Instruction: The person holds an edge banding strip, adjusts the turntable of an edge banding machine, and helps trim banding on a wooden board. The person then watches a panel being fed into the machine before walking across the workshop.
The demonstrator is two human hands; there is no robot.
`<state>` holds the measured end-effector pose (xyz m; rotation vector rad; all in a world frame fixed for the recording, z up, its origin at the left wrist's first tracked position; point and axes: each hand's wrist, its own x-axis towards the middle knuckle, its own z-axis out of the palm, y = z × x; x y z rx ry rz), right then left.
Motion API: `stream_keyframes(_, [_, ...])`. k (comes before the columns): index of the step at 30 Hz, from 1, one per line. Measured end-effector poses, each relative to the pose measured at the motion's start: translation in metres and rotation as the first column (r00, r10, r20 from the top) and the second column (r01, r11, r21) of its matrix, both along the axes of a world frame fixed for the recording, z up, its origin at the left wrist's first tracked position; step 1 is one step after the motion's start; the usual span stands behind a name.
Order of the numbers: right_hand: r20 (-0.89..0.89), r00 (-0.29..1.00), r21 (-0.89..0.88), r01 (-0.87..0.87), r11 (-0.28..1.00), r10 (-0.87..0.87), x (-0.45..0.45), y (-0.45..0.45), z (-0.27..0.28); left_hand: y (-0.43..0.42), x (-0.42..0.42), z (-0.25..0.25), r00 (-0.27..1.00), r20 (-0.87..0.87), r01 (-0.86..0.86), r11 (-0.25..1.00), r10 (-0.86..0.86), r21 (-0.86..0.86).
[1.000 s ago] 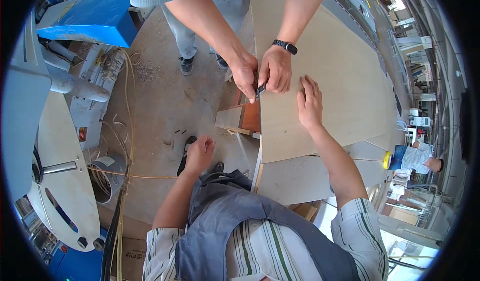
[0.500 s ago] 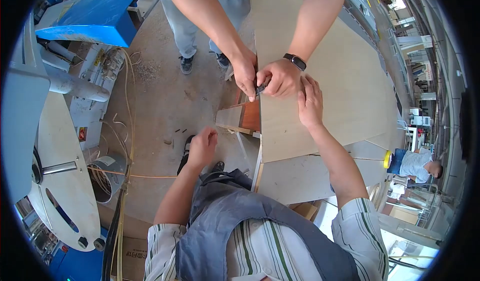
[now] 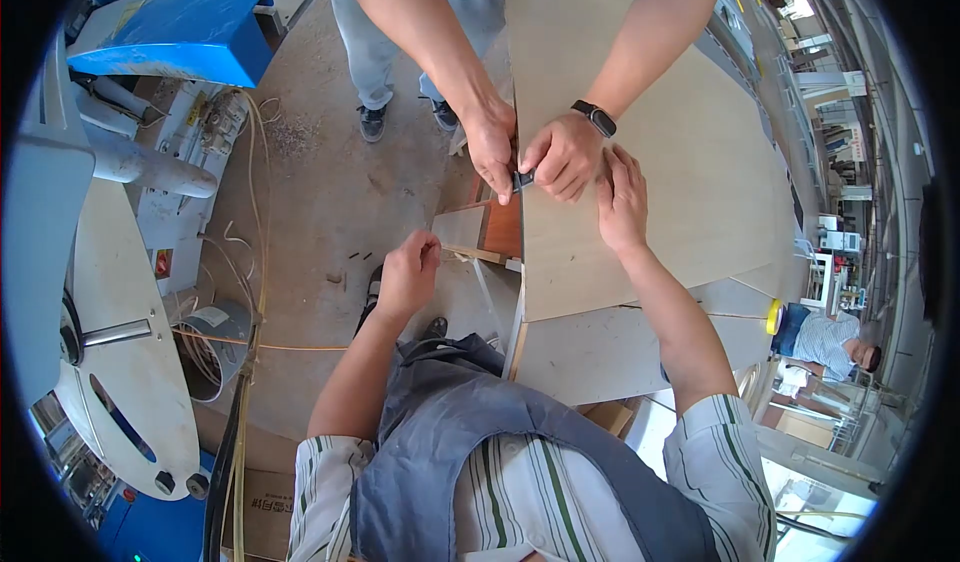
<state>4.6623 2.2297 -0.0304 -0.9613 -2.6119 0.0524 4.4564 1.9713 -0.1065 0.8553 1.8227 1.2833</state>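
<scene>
My right hand [image 3: 623,207] lies flat on a pale wooden panel [image 3: 660,252], fingers stretched out and close to a co-worker's fist. Off the panel's left side, my left hand [image 3: 408,272] hangs in the air with its fingers curled in. Whatever it may hold is hidden. Across from me, a co-worker's two hands [image 3: 565,157] grip a small dark tool [image 3: 522,179] at the panel's left edge; its kind is unclear. A black watch [image 3: 597,118] is on one of that person's wrists.
Under the panel's edge is a reddish-brown wooden piece [image 3: 503,230]. A blue-covered machine [image 3: 175,32] stands at the left, near a grey bucket [image 3: 222,352] with hoses and cables. Another person [image 3: 825,337] is far off at the right.
My left hand has risen slightly, still curled. My right hand stays flat on the panel. The co-worker's watch-side arm has shifted a little to the right.
</scene>
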Motion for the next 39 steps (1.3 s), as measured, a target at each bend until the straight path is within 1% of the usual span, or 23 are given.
stream_keyframes(9, [-0.006,1.000,-0.020,-0.007,1.000,0.007,0.001,0.002,-0.002,0.008,0.001,0.006,1.000,-0.010,-0.008,1.000,0.008,0.030])
stream_keyframes(14, [-0.013,1.000,-0.033,0.007,0.999,-0.007,0.000,0.002,-0.001,0.014,0.001,0.010,1.000,-0.004,0.018,0.999,-0.018,0.031])
stream_keyframes(19, [-0.001,1.000,0.010,0.002,1.000,-0.002,0.001,0.002,-0.003,0.024,0.001,0.022,0.997,-0.075,0.015,0.995,-0.008,0.097])
stream_keyframes(23, [0.041,0.999,0.036,0.025,0.999,-0.027,0.002,0.002,-0.003,0.040,-0.005,0.027,0.981,-0.195,0.067,0.967,-0.019,0.247])
stream_keyframes(24, [0.040,0.999,0.035,0.027,0.999,-0.028,0.002,0.002,-0.003,0.045,-0.007,0.029,0.981,-0.195,0.069,0.967,-0.020,0.247])
stream_keyframes(26, [0.044,0.998,0.029,0.033,0.999,-0.035,0.001,0.001,-0.003,0.058,-0.009,0.039,0.932,-0.361,0.094,0.936,0.038,0.340])
stream_keyframes(28, [0.048,0.998,0.023,0.040,0.999,-0.041,0.002,0.001,-0.002,0.069,-0.010,0.045,0.855,-0.507,0.135,0.895,0.112,0.425])
stream_keyframes(29, [0.048,0.998,0.023,0.041,0.999,-0.042,0.002,0.000,-0.002,0.074,-0.010,0.045,0.855,-0.507,0.136,0.895,0.111,0.425])
stream_keyframes(33, [0.027,0.999,0.005,0.019,1.000,-0.019,0.000,-0.002,0.001,0.089,-0.010,0.044,0.759,-0.638,0.176,0.900,0.135,0.399])
stream_keyframes(39, [0.049,0.998,0.019,0.027,0.999,-0.028,0.001,0.000,-0.001,0.095,-0.005,0.049,0.737,-0.668,0.196,0.914,0.101,0.356])
